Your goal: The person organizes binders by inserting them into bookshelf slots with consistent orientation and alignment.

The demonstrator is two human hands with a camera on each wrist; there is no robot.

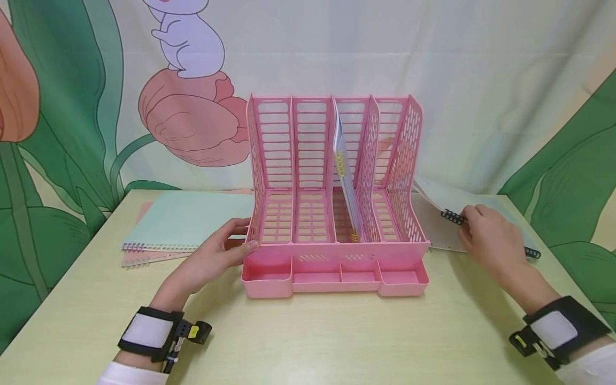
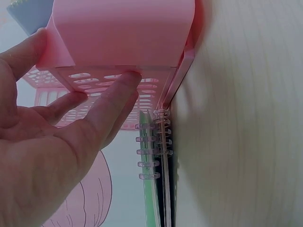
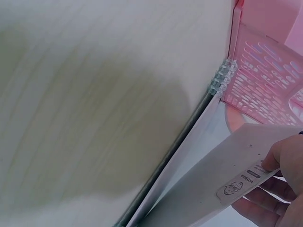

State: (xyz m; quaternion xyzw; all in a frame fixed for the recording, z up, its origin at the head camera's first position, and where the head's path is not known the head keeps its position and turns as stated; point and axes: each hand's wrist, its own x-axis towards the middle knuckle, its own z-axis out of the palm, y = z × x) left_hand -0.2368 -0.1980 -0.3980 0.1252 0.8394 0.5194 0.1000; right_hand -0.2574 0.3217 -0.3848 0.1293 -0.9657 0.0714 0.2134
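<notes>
A pink desk file organizer [image 1: 332, 251] stands upright with tall slots behind a row of low trays. My left hand [image 1: 218, 256] holds its left front corner, the thumb at the front edge and the fingers along the perforated side wall [image 2: 142, 87]. On the right, my right hand [image 1: 491, 240] pinches the edge of a pale spiral notebook [image 3: 236, 165] with black coil binding, raised at a tilt. Beneath it lie other notebooks [image 3: 182, 137], partly covered by the hand. One notebook with yellow coils [image 1: 346, 176] leans in the third slot from the left.
Left of the organizer, a green spiral notebook [image 1: 192, 216] lies over a pink one [image 1: 154, 259] on the light wooden table [image 1: 327, 342]. A printed curtain [image 1: 313, 43] hangs behind the table.
</notes>
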